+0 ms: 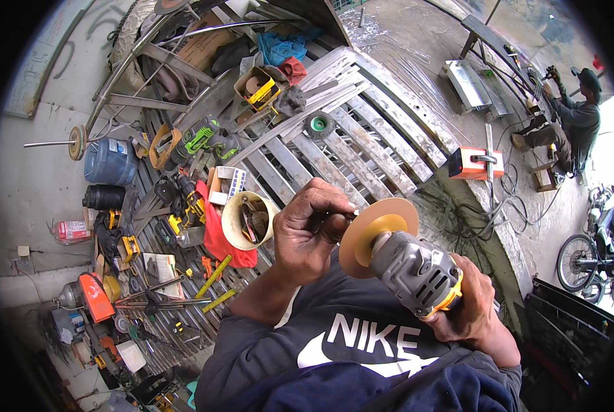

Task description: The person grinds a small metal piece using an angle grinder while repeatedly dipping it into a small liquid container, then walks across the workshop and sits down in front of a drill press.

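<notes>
Your right hand (pixel 475 305) grips the angle grinder (pixel 417 271) body, lower right of centre. Your left hand (pixel 310 226) pinches at the tan cutting disc (pixel 379 233) hub, centre frame. Beyond, upper left: white bucket (pixel 235 220) on the metal grating (pixel 362 144).

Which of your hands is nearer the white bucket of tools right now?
Left. The left hand is at the disc of the angle grinder, just right of the white bucket. The right hand grips the grinder's body, farther right and lower.
</notes>
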`<action>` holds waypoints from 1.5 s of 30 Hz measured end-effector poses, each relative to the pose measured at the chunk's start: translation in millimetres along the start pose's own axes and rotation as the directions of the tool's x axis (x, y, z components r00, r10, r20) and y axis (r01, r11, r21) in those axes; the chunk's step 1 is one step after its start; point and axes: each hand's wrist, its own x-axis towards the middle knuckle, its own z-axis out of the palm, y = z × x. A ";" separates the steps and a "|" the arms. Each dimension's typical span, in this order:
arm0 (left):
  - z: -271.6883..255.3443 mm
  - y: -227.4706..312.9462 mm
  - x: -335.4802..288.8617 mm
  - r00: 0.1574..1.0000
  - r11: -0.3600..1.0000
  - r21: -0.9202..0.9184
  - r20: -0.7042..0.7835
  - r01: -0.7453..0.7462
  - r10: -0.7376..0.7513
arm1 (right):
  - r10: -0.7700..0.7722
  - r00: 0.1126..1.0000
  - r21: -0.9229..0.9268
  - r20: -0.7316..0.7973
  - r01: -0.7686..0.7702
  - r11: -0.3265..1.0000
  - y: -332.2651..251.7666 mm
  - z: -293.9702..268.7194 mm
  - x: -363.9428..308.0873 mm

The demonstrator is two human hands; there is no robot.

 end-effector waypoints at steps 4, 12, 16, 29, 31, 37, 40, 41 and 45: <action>-0.3 -0.2 0.0 1.000 1.000 -0.002 0.004 0.004 -0.004 | -0.013 1.000 0.015 -0.011 0.013 1.000 1.1 0.9 0.1; 0.3 1.0 1.0 1.000 1.000 0.004 0.003 -0.001 0.001 | 0.000 1.000 0.025 -0.015 0.001 1.000 0.7 1.4 -0.2; -0.6 2.5 1.6 1.000 1.000 0.010 0.006 0.017 -0.017 | 0.020 1.000 0.015 0.009 -0.020 1.000 0.4 -0.8 -1.0; -1.3 -3.2 -2.0 0.985 0.962 -0.241 -0.076 0.132 -0.155 | 0.022 1.000 0.029 0.005 -0.022 0.999 -3.1 -2.1 -1.3; -1.3 -3.7 -2.0 0.987 0.971 -0.205 -0.072 0.124 -0.141 | 0.020 1.000 0.015 0.002 -0.020 1.000 -3.0 -0.9 -1.0; -4.2 -6.2 -0.2 0.999 0.998 -0.053 -0.030 0.040 -0.042 | 0.001 1.000 0.016 -0.005 0.000 1.000 -1.6 1.6 -1.0; -2.6 -3.6 -0.4 0.998 0.997 -0.064 -0.029 0.053 -0.055 | 0.019 1.000 0.013 0.007 -0.019 1.000 -3.2 1.1 -0.2; -2.0 -2.2 0.2 0.998 0.997 -0.065 -0.030 0.053 -0.055 | 0.020 1.000 0.016 0.005 -0.021 1.000 -2.9 1.4 -0.2; -1.4 -1.1 1.2 0.999 0.998 -0.054 -0.009 0.044 -0.045 | 0.018 1.000 0.006 0.013 -0.018 1.000 -3.4 0.7 0.5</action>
